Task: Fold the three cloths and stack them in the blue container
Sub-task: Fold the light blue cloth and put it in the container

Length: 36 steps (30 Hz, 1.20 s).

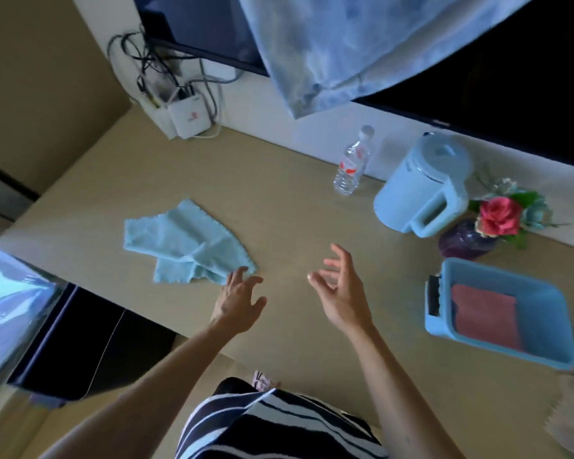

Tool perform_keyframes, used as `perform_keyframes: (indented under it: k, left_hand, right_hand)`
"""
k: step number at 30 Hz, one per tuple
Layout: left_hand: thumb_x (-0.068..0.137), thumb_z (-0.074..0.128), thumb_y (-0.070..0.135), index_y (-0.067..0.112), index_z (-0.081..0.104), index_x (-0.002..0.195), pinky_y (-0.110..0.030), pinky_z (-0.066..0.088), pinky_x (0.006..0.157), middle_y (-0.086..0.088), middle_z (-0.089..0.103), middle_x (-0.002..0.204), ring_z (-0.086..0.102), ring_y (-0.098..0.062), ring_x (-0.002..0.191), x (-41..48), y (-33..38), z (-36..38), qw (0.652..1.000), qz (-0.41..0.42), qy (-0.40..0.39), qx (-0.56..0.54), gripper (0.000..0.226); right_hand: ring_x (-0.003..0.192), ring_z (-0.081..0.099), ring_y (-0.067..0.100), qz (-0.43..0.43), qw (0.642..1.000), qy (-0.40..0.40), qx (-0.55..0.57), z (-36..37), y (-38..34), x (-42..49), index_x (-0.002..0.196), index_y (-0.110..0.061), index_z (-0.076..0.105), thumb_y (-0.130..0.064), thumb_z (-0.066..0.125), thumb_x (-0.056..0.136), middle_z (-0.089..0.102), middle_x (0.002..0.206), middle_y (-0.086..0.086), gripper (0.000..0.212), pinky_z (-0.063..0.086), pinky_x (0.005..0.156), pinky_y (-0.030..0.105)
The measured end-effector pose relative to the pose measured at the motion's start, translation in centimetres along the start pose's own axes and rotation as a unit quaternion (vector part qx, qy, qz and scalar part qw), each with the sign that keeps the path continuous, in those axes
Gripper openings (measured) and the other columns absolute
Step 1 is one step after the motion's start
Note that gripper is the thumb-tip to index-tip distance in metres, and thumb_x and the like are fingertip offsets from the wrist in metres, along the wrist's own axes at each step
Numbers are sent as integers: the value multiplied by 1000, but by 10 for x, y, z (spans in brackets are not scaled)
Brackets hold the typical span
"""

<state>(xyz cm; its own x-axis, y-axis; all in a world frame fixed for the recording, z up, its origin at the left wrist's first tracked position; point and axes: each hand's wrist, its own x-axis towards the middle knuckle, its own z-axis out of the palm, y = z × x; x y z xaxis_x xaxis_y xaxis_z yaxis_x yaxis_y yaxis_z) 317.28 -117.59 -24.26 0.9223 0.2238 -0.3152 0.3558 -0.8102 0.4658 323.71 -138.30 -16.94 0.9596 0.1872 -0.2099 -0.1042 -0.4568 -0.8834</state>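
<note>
Step in hand, by judgement: picking up the light blue cloth [188, 241], which lies crumpled on the surface [295, 220]. A folded pink cloth [486, 314] already rests in the blue container [544, 357]. Left hand [241, 301], grip apart, fingertips at the cloth's near corner. Right hand [340, 293], grip apart, empty, well clear. Next move: pinch the corner and spread the cloth flat.

Home room — beige table [279, 207] carrying a blue jug [421, 187], water bottle [352, 164] left of it, flower vase [468, 241] right — router [189, 117] far left.
</note>
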Motion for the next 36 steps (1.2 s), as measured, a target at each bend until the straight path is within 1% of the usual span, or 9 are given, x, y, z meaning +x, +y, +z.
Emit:
perform_keyframes:
  k: [4, 9, 17, 20, 23, 25, 28, 33, 36]
  left_hand:
    - [92, 58, 46, 24, 45, 146, -43, 22, 123, -11, 12, 165, 7, -29, 154, 11, -47, 1, 991, -28, -65, 116, 60]
    - [91, 59, 45, 12, 56, 133, -38, 30, 116, -6, 44, 148, 39, -27, 139, 17, -64, -1, 990, 15, -8, 143, 54]
    - [80, 75, 11, 10, 68, 89, -33, 53, 72, -1, 70, 85, 68, -23, 79, 27, -9, -54, 979, 144, 105, -103, 11]
    - [83, 71, 12, 15, 67, 85, -17, 44, 64, 15, 61, 72, 56, 3, 66, 20, 30, -91, 969, 190, 49, -149, 5]
    - [83, 73, 14, 18, 68, 88, -13, 39, 59, 9, 63, 72, 55, -4, 65, 6, 63, -123, 955, 230, -31, -183, 8]
    - [82, 75, 13, 20, 70, 90, -22, 45, 65, 3, 69, 79, 60, -13, 71, -3, 80, -136, 944, 251, -56, -208, 12]
    - [78, 78, 10, 17, 67, 95, -26, 50, 68, 4, 70, 87, 65, -16, 79, -8, 95, -146, 930, 276, -46, -236, 22]
    - [74, 80, 7, 14, 59, 103, -31, 48, 60, 3, 65, 82, 58, -21, 68, -1, 101, -151, 922, 280, -19, -268, 36]
    - [75, 75, 3, 15, 64, 94, -12, 37, 55, 19, 58, 69, 49, -5, 59, 5, 101, -152, 938, 284, -30, -194, 25]
  right_hand:
    - [106, 66, 19, 0, 1000, -9, -23, 15, 0, -7, 148, -21, 36, -26, 74, 88, 57, 125, 4, 72, 54, 91, 35]
    - [103, 67, 17, 14, 999, -11, -40, 13, 3, -17, 149, -22, 35, -28, 74, 88, 58, 124, 3, 72, 55, 87, 33]
    - [112, 59, 12, -29, 996, -33, -78, 6, -4, -18, 146, -24, 39, -23, 80, 81, 56, 126, -1, 76, 49, 101, 39]
    - [136, 40, 9, -131, 986, -46, -96, 6, -23, -10, 153, -20, 28, -14, 81, 79, 37, 149, -3, 91, 32, 116, 25]
    - [147, 28, 2, -155, 978, -112, -80, 2, -50, -4, 159, -26, 17, -12, 80, 80, 29, 160, -10, 102, 22, 119, 18]
    - [134, 46, 1, -115, 979, -161, -41, -7, -66, -2, 153, -37, 30, -15, 81, 79, 51, 143, -13, 92, 35, 112, 18]
    - [94, 66, 12, -91, 985, -140, -44, -25, -85, -1, 110, -33, 62, -21, 81, 76, 71, 98, -7, 41, 55, 85, 30]
    - [61, 50, 8, -96, 990, -90, -54, -56, -98, 0, 79, -17, 63, -17, 77, 76, 59, 66, -9, 15, 39, 58, 24]
    - [61, 46, 10, -85, 993, -70, -49, -75, -98, 1, 79, -16, 61, -18, 78, 75, 54, 65, -7, 18, 39, 59, 28]
